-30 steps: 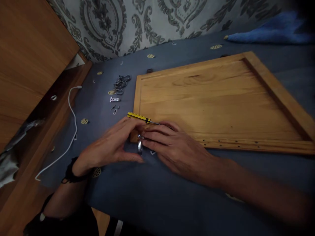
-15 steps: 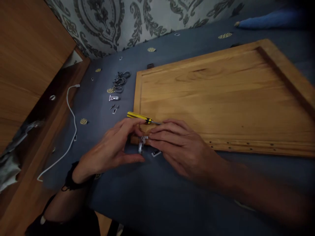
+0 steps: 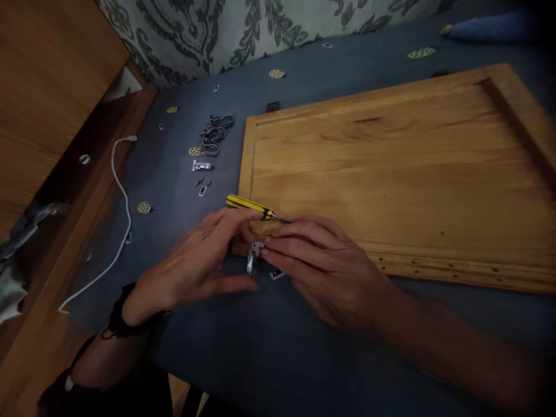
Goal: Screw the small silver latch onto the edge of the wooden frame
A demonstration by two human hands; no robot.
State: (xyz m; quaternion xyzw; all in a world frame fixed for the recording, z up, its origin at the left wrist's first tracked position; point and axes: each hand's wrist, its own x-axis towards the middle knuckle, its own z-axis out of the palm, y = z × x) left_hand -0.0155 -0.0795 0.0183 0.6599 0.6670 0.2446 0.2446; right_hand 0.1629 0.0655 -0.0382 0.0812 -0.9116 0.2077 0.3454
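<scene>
A wooden cabinet door (image 3: 347,168) lies flat on the blue cloth. At its near left corner sits a metal cabinet hinge (image 3: 251,263), its arm pointing towards me. My left hand (image 3: 197,255) is around the hinge from the left, thumb stretched well apart from the index finger, the other fingertips partly hidden. A yellow-and-black screwdriver (image 3: 247,204) lies across the door just beyond the hands, against my left index finger. My right hand (image 3: 324,266) has its fingers together, with the fingertips on the hinge's plate; its thumb is hidden.
Left of the door lie another hinge (image 3: 202,165), a few small screws (image 3: 198,182) and a cluster of dark metal hooked pieces (image 3: 214,134). A white cable (image 3: 124,197) runs along the left side. A wooden cabinet (image 3: 56,87) stands at left, and blue rolled fabric (image 3: 486,30) lies far right.
The view has shifted slightly, so the door appears a little further right. Both hands stay at the hinge, almost unmoved. The hinge's plate looks slightly turned.
</scene>
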